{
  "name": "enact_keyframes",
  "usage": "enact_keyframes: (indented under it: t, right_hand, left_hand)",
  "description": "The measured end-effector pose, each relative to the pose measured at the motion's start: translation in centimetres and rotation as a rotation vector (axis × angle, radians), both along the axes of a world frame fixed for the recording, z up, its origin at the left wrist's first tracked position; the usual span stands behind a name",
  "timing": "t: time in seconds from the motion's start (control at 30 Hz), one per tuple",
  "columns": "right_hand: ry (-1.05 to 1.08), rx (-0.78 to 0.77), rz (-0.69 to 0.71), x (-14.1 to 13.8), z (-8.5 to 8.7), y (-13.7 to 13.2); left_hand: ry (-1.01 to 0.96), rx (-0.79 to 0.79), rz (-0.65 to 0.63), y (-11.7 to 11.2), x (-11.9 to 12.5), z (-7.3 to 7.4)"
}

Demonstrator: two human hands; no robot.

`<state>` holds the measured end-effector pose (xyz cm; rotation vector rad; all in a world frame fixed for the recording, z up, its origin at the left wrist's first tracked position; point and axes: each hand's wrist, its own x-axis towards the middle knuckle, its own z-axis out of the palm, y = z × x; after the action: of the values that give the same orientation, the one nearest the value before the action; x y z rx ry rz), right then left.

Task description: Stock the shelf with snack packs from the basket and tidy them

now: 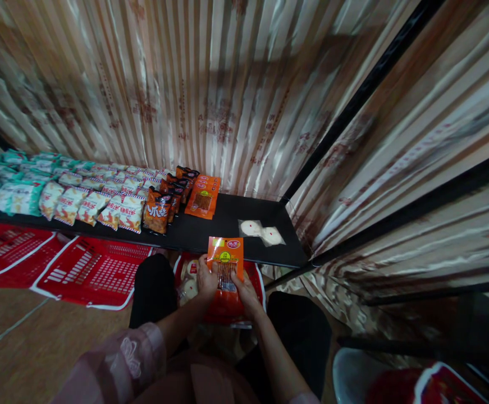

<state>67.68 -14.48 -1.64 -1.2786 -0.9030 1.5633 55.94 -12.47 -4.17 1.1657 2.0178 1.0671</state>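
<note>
An orange snack packet [226, 251] with a clear window is held upright between my two hands, over a red basket [262, 283] at my knees. My left hand [206, 279] grips its left side, and my right hand [246, 296] grips its right side. More packets [188, 287] show in the basket beside my left hand; the rest of its contents is hidden. Ahead on the black shelf [231, 224], similar orange packets [203, 196] lie together. Two clear packets with round white pieces [261, 232] rest flat near the shelf's right end.
Rows of white snack bags [112, 209], green and white bags [21, 193] and brown bags [156, 210] fill the shelf's left. Red baskets [96, 266] stand below. A pleated curtain [227, 101] hangs behind, and black metal posts [353, 115] slant at right.
</note>
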Motion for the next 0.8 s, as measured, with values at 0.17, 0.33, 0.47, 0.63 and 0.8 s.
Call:
enact_keyframes:
  t: [0.17,0.33,0.47,0.63,0.8]
  right_hand:
    - [-0.008,0.025,-0.017,-0.2,0.2,-0.1]
    - [-0.069,0.081,-0.025,-0.6,0.6,-0.1]
    - [-0.116,0.148,-0.022,-0.9,1.3,-0.1]
    - [-0.153,0.243,0.004,-1.7,1.4,-0.1]
    - [-0.271,0.287,0.004,-2.3,0.0,0.0]
  left_hand:
    - [0.102,0.004,-0.012,-0.4,0.0,0.8]
    - [0.169,0.009,-0.071,-0.7,0.0,1.5]
    - [0.155,0.029,-0.12,-0.9,0.2,2.1]
    - [0.026,-0.073,-0.16,-0.8,0.6,3.1]
    - [-0.195,-0.142,-0.214,-1.2,0.6,4.4]
